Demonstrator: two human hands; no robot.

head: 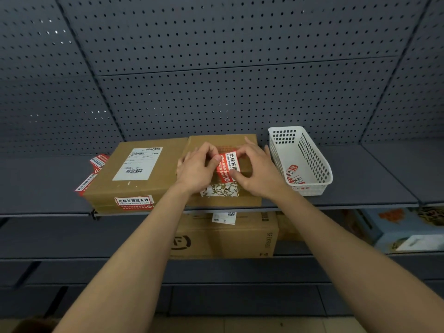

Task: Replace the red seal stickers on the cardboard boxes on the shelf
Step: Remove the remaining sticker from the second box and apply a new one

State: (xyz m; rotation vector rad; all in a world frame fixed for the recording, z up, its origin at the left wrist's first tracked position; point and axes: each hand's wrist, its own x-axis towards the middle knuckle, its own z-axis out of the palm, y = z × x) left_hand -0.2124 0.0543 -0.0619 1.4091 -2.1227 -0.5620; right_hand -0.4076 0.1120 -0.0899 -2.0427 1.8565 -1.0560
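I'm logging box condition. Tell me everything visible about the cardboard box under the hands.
The cardboard box is plain brown, closed, lying flat on the grey shelf, its left side close against a labelled box. Torn white sticker residue marks its front edge. Both the left hand and the right hand pinch a red seal sticker over its top, above that residue. A white basket stands just right of it.

Left hand (pixel 197 170), right hand (pixel 258 173): fingers (pixel 208 150) curled.
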